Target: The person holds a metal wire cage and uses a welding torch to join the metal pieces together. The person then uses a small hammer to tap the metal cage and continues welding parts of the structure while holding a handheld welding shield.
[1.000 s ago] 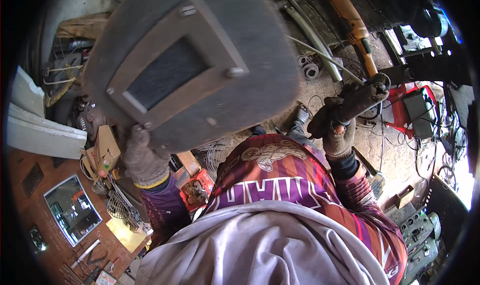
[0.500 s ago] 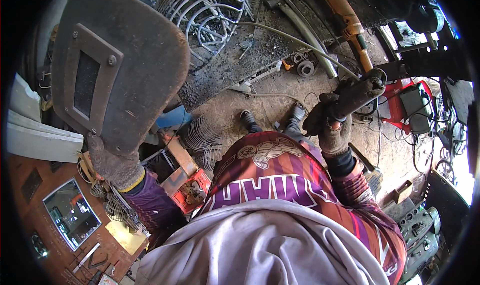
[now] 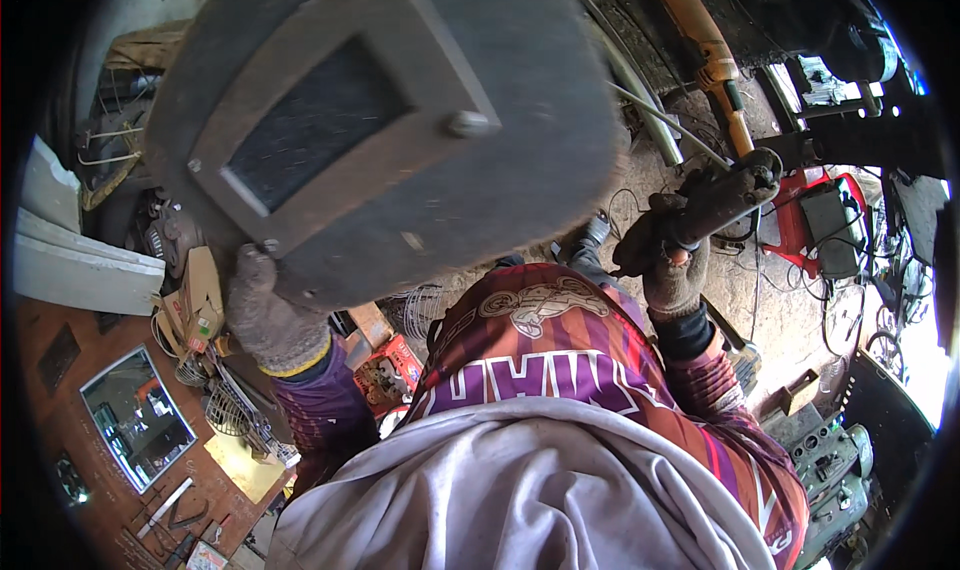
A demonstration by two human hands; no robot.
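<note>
My left hand point(image 3: 275, 315), in a grey knit glove, grips the lower edge of a dark welding hand shield point(image 3: 500, 205). The shield has a bolted metal frame around a dark viewing window point(image 3: 320, 120). It is tilted, and its right edge is blurred. My right hand point(image 3: 672, 265), gloved too, is closed around a dark electrode holder point(image 3: 730, 198). From the holder's jaws a thin welding rod point(image 3: 665, 120) runs up and left until the shield hides its far end. The wire cage on the bench is hidden behind the shield.
An orange long-bodied power tool point(image 3: 700, 45) lies beyond my right hand. A red-and-grey machine point(image 3: 825, 225) with cables stands at the right. A red basket point(image 3: 392, 370) is near my left arm. At lower left, a brown board point(image 3: 60, 390) bears a framed mirror point(image 3: 140, 420) and tools.
My left hand has moved the shield to the right and closer to the camera, covering the wire cage and much of the bench. My right hand and the electrode holder have barely shifted.
</note>
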